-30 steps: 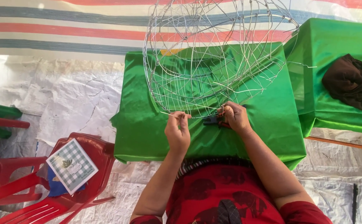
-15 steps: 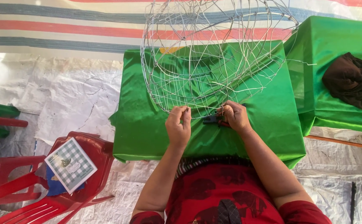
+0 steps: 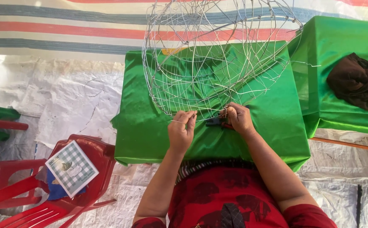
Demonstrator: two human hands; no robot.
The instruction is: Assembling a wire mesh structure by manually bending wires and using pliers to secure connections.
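Plainly the wire frame [image 3: 217, 59] looked light and springy, the left hand [image 3: 181, 131] pinching its lower rim, the right hand [image 3: 238, 118] gripping dark pliers [image 3: 214, 122].

The wire frame [image 3: 217, 59] runs off the top edge. The right hand [image 3: 239, 119] hides most of a dark tool [image 3: 214, 122]; its kind is unclear. Green cloth [image 3: 158, 126] covers the bench. The red chair [image 3: 44, 198] is cut off at the bottom left.

Both forearms are stretched forward; the left hand [image 3: 181, 131] is pinched shut, the right hand [image 3: 239, 119] curled closed just beside it.
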